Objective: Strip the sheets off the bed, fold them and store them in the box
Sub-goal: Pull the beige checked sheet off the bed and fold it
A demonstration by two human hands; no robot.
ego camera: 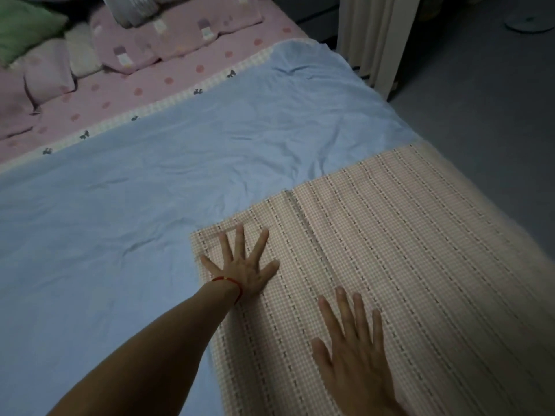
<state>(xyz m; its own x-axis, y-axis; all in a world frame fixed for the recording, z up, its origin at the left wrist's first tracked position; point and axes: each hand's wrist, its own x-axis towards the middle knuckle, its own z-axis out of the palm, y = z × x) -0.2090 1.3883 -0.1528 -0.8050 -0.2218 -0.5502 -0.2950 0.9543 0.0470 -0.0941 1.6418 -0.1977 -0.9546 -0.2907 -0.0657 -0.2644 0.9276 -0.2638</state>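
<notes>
I am seeing flat open room across the blue sheet [180,181]. Beyond its far edge, pillows [54,70] are piling up and blocking reach. Right of the sheet, a curtain [375,40] is hanging over open floor [480,100].

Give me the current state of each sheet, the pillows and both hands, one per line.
Checked sheet: folded flat on the bed, both hands on it.
Blue sheet: spread out, wrinkled, under the checked sheet.
Pink dotted sheet: on the bed, not yet stripped.
Pillows: piled at the head end.
Left hand: open, fingers splayed, pressing the checked sheet.
Right hand: open, flat on the checked sheet.
</notes>
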